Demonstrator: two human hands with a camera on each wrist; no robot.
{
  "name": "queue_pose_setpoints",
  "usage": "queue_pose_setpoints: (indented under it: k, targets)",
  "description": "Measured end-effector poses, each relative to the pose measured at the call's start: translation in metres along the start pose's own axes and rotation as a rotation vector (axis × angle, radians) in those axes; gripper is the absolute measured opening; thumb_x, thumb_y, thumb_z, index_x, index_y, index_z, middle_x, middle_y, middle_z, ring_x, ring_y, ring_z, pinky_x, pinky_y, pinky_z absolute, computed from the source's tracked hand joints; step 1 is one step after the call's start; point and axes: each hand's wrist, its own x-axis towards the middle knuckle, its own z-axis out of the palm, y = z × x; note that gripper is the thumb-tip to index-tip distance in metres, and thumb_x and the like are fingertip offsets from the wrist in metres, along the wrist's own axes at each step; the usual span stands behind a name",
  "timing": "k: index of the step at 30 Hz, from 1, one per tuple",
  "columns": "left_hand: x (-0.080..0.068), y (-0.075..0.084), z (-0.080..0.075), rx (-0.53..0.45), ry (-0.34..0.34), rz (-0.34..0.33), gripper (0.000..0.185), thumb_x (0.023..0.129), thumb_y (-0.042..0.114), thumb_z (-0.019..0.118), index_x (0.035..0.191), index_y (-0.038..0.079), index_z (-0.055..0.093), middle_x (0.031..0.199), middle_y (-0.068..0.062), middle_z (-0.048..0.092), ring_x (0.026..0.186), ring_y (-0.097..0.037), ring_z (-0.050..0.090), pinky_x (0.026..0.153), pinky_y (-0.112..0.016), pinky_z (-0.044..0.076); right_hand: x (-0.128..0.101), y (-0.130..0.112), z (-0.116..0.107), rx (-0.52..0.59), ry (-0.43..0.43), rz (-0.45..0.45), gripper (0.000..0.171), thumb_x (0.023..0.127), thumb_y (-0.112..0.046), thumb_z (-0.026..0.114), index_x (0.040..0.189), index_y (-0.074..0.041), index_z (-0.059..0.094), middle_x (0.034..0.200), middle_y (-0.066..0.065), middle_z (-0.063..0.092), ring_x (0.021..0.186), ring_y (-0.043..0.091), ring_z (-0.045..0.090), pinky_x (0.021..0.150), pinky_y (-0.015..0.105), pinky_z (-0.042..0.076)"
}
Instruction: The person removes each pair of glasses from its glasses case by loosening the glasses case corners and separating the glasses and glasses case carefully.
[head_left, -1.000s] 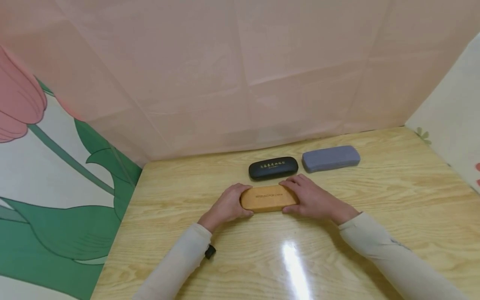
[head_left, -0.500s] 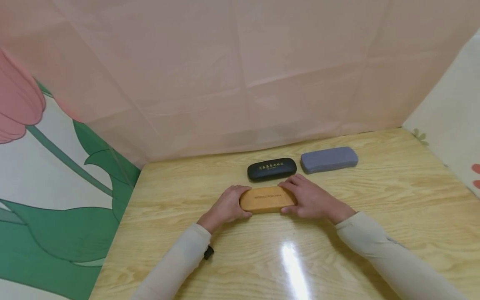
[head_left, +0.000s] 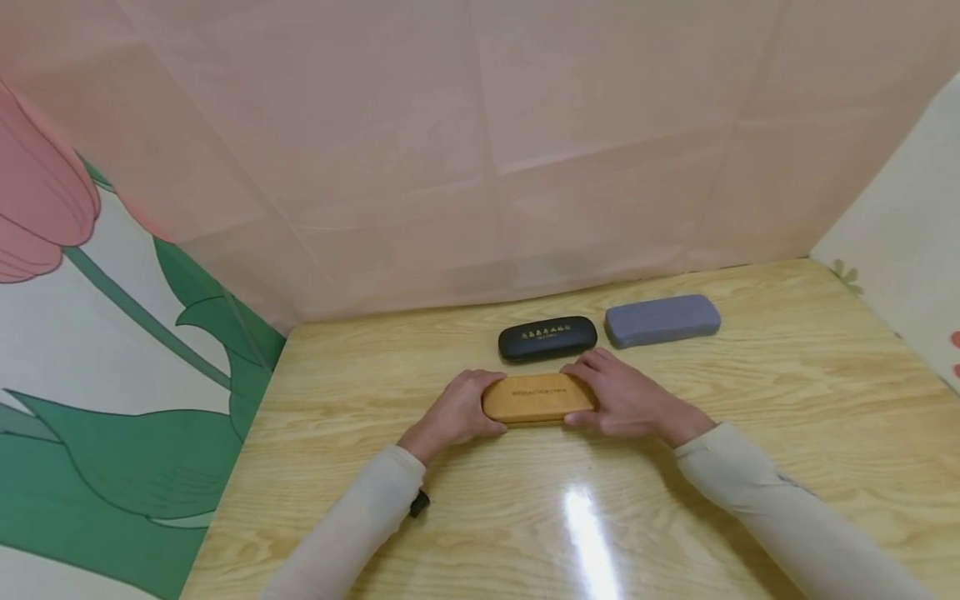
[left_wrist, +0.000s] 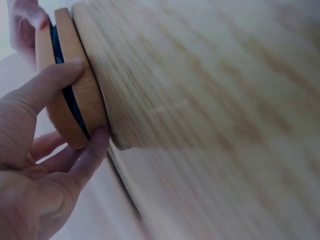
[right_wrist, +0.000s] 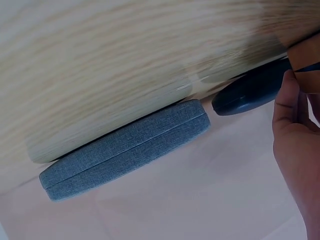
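Observation:
A tan glasses case [head_left: 536,398] with small lettering on its lid lies on the table between my two hands. My left hand [head_left: 457,408] grips its left end, thumb on the near side and fingers on the far side. At the right end, my right hand [head_left: 618,396] holds it the same way. From the left wrist, a narrow gap with dark lining [left_wrist: 74,107] runs between lid and base, and the left thumb [left_wrist: 60,75] lies across it. Just beyond is a black glasses case [head_left: 547,339] with gold characters. In the right wrist view the tan case shows only partly.
A blue-grey fabric glasses case [head_left: 662,320] lies to the right of the black one, shut along its seam in the right wrist view. A pink cloth wall [head_left: 480,167] rises behind the wooden table [head_left: 337,375]. Flower-patterned panels stand on both sides.
Both hands keep their hold at the two ends of the tan glasses case. A thin dark line now shows along its near edge. The other cases have stayed in place.

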Motion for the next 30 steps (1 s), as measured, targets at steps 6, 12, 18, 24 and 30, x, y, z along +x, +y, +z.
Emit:
queue_pose_setpoints:
  k: [6, 12, 18, 24, 30]
  targets:
    - [0.0011, -0.0007, -0.0002, -0.028, 0.001, -0.012, 0.081, 0.067, 0.025, 0.094, 0.138, 0.011, 0.058, 0.133, -0.008, 0.065, 0.121, -0.025, 0.059, 0.106, -0.039, 0.048, 0.0005, 0.0030, 0.0001, 0.045, -0.018, 0.020, 0.073, 0.087, -0.060, 0.066, 0.135, -0.007, 0.057, 0.123, 0.012, 0.059, 0.112, 0.026, 0.055, 0.099, 0.048, 0.048]
    - [0.0012, -0.0006, -0.0009, -0.046, -0.004, -0.024, 0.083, 0.066, 0.026, 0.094, 0.139, 0.013, 0.058, 0.137, -0.008, 0.062, 0.126, -0.026, 0.058, 0.109, -0.040, 0.046, 0.0023, 0.0059, -0.0014, 0.063, -0.056, 0.037, 0.069, 0.089, -0.058, 0.064, 0.136, -0.009, 0.056, 0.124, 0.011, 0.058, 0.111, 0.024, 0.054, 0.099, 0.047, 0.047]
    - [0.0004, -0.0017, -0.0005, -0.056, -0.007, -0.030, 0.085, 0.066, 0.028, 0.094, 0.141, 0.014, 0.056, 0.141, -0.008, 0.060, 0.129, -0.027, 0.056, 0.110, -0.041, 0.045, 0.0043, 0.0049, -0.0057, 0.085, -0.092, 0.054, 0.068, 0.091, -0.060, 0.060, 0.137, -0.009, 0.056, 0.123, 0.010, 0.057, 0.109, 0.023, 0.053, 0.098, 0.049, 0.046]
    - [0.0002, -0.0018, -0.0005, -0.063, -0.003, -0.026, 0.086, 0.067, 0.029, 0.093, 0.143, 0.014, 0.055, 0.142, -0.008, 0.059, 0.130, -0.026, 0.056, 0.110, -0.041, 0.045, 0.0068, 0.0063, -0.0076, 0.098, -0.119, 0.065, 0.069, 0.092, -0.060, 0.058, 0.137, -0.009, 0.057, 0.123, 0.010, 0.057, 0.108, 0.022, 0.051, 0.098, 0.047, 0.045]
    - [-0.0014, -0.0018, 0.0016, -0.059, 0.011, -0.027, 0.088, 0.067, 0.028, 0.093, 0.144, 0.014, 0.053, 0.137, -0.007, 0.060, 0.122, -0.024, 0.059, 0.107, -0.039, 0.048, 0.0085, 0.0071, -0.0094, 0.116, -0.143, 0.070, 0.069, 0.092, -0.061, 0.057, 0.138, -0.008, 0.057, 0.118, 0.008, 0.057, 0.101, 0.019, 0.049, 0.091, 0.041, 0.044]
